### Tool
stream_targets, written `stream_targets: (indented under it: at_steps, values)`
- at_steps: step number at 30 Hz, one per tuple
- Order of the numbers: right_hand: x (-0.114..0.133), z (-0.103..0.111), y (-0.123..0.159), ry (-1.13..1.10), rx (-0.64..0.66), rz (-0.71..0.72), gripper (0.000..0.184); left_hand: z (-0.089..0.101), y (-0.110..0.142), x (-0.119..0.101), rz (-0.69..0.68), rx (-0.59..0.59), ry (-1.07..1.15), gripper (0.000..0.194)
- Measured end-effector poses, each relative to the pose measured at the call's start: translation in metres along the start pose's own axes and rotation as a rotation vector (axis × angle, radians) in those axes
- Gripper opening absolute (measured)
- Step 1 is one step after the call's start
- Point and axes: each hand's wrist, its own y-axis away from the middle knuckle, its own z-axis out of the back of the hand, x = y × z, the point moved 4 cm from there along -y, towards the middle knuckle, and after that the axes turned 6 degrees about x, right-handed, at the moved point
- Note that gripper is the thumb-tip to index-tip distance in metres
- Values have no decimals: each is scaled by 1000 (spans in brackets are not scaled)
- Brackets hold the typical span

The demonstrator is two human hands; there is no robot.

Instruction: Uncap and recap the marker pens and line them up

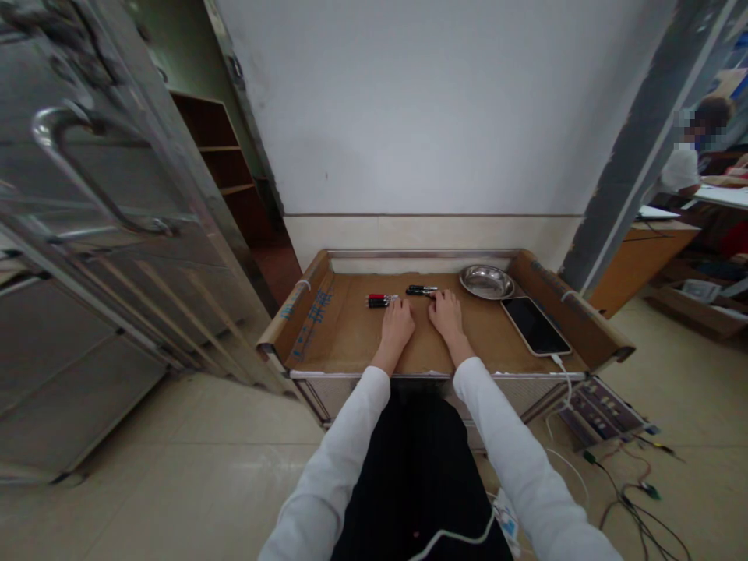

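A small bundle of pens, red and black, lies on the brown cardboard-lined tray top of a cart. My left hand rests palm down, its fingertips at the right end of that bundle; whether they touch it is hard to tell. Farther right lie a few black pens side by side. Over their right end is my right hand, also palm down, with fingers extended and the tips at or touching the pens. Neither hand appears wrapped round anything.
A shallow steel dish and a phone with a white cable are on the tray's right side. Raised cardboard sides bound it. An electrical box and loose wires lie on the floor; a person sits far right.
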Motion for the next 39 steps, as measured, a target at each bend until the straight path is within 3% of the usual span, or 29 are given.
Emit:
stream_targets:
  at_steps: [8,13,24,39]
  values:
    - [1,2,4,-25,17,2,21,-26,-29,-5,-104,-28,66,27]
    - [1,5,5,-23,38,-44,22,-34,-46,-10,-128,32,104,27]
    - [-4,3,6,-63,-5,-31,25,-31,-43,-7,-114,46,143,25]
    - [-1,1,3,-52,62,46,26,-24,-43,-11,-168,90,344,28]
